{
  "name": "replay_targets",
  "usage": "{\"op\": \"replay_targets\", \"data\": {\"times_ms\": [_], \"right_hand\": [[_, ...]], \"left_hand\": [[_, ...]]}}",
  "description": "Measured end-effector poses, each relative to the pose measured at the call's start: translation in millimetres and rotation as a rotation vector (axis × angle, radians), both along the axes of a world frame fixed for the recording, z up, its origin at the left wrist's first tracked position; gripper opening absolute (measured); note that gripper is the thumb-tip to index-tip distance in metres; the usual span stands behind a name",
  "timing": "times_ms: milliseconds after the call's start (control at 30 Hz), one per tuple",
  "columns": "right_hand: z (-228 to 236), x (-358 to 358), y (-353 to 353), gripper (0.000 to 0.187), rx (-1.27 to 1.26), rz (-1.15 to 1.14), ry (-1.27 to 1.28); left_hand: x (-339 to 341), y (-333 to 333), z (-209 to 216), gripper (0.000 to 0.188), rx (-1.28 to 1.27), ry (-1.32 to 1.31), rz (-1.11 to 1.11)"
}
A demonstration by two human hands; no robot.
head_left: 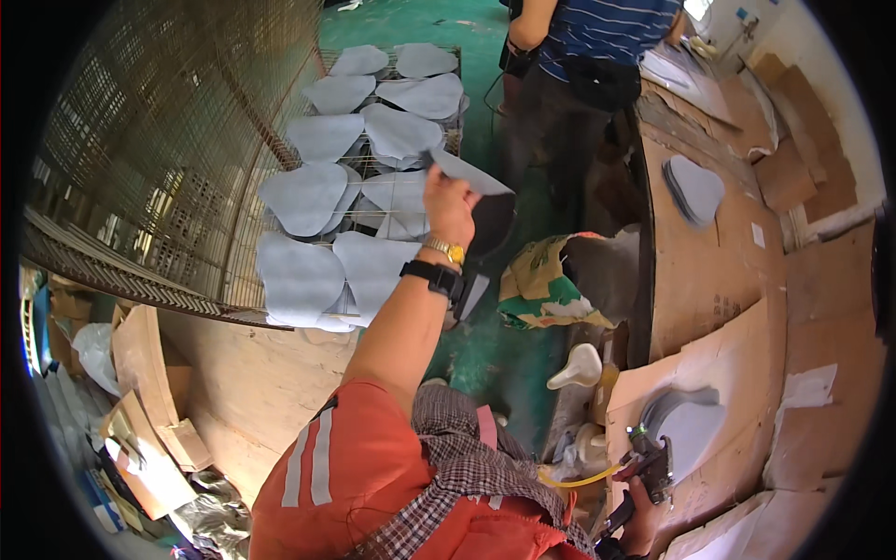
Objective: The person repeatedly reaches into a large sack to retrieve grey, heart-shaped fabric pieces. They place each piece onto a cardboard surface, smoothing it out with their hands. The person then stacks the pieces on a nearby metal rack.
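Note:
My left hand [450, 201] is reaching forward, its fingers closed on the edge of a flat cut sheet piece [478, 175], grey on one face and dark on the other. The piece hangs tilted at the right side of a wire rack [351, 220], where rows of similar rounded grey pieces [322, 138] lie, some overlapping. At lower right, my right hand [638, 511] is wrapped round a spray gun [656, 463] with a yellow hose [581, 483]. Beside the gun, a stack of grey pieces [693, 431] rests on the cardboard-covered bench [719, 271]; the gun partly covers it.
Farther along the bench lies another stack of grey pieces [693, 189]. An open printed sack [551, 289] and a white saddle-shaped object [577, 367] are beside the bench. A person in a striped shirt [607, 37] stands ahead. Tall wire racks [177, 140] line the left.

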State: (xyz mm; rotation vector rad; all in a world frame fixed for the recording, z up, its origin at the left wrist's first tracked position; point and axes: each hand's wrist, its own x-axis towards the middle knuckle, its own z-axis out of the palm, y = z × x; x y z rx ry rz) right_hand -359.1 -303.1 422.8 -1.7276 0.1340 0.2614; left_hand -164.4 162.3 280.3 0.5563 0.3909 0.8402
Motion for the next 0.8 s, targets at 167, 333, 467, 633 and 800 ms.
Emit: {"op": "replay_targets", "data": {"times_ms": [167,333,467,633,800], "right_hand": [[26.2,-3.5,31.0,0.031,-0.366,-0.097,0.257],[7.9,-9.3,5.8,0.032,-0.358,-0.129,0.327],[5.6,-0.7,10.7,0.036,-0.367,-0.092,0.262],[-12.4,35.4,45.3,0.031,-0.054,0.034,0.119],[-30.8,64.9,65.5,0.041,-0.023,0.278,0.121]], "left_hand": [[30.7,36.6,-71.8,0.031,-0.141,0.215,0.32],[30.6,18.8,-182.1,0.041,-0.468,0.487,0.284],[-4.9,8.9,-197.5,0.069,-0.378,0.789,0.044],[-113.0,70.2,-87.7,0.06,0.407,0.539,0.461],[-259.1,142.6,86.8,0.068,1.101,1.05,1.312]]}}
